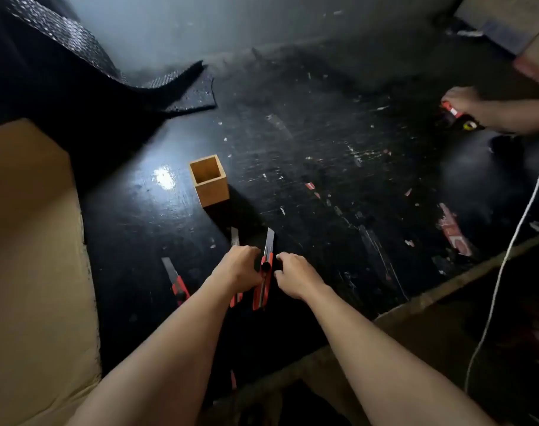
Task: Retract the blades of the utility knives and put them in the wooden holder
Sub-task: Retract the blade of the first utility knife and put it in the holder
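black table [293, 133]: holder [211, 187], knife [176, 281]

middle knife [235, 241] handle hidden by left hand [240, 267]

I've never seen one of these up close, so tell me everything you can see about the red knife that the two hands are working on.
The red utility knife has a long, slim red body with a dark centre track and a dark slider knob near its front. Its silvery blade, with a slanted tip, is pushed out and points away from the person, toward the wooden holder. The left hand touches its left side and the right hand its right side. It sits low over the black table; whether it rests there is unclear.
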`<state>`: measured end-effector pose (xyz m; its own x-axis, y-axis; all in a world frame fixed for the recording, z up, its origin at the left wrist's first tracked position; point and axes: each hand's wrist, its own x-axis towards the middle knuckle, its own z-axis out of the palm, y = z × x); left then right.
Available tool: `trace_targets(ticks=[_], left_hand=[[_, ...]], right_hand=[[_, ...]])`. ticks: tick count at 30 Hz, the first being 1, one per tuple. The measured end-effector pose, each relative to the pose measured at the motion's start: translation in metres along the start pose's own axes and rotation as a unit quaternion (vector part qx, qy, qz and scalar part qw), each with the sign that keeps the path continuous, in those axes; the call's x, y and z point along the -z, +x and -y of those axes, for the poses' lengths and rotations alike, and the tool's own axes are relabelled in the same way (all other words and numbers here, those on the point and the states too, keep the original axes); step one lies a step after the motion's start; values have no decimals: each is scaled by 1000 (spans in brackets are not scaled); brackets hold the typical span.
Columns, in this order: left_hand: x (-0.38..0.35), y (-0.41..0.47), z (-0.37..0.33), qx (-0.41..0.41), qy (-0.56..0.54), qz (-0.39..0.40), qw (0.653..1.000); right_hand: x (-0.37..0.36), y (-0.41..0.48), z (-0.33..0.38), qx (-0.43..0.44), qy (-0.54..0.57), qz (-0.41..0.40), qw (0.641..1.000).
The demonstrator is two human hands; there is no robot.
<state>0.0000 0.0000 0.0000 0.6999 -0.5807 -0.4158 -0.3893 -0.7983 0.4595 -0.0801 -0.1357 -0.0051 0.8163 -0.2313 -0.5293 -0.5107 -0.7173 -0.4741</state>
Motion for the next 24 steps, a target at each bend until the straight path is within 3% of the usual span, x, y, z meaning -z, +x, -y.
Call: trace_targets(ticks=[4, 13, 19, 24], left_hand=[[-13, -1, -3, 22, -9, 3, 1000], [-34, 1, -11, 91, -180, -40, 979], [-15, -7, -17, 106, -352, -78, 927], [26, -19, -10, 61, -472, -86, 875]], right_hand=[[-9, 4, -1, -14, 59, -17, 998], [-24, 9, -7, -64, 232, -56, 969], [7, 5, 5, -21, 294, -79, 952], [46, -8, 33, 55, 323, -76, 942]])
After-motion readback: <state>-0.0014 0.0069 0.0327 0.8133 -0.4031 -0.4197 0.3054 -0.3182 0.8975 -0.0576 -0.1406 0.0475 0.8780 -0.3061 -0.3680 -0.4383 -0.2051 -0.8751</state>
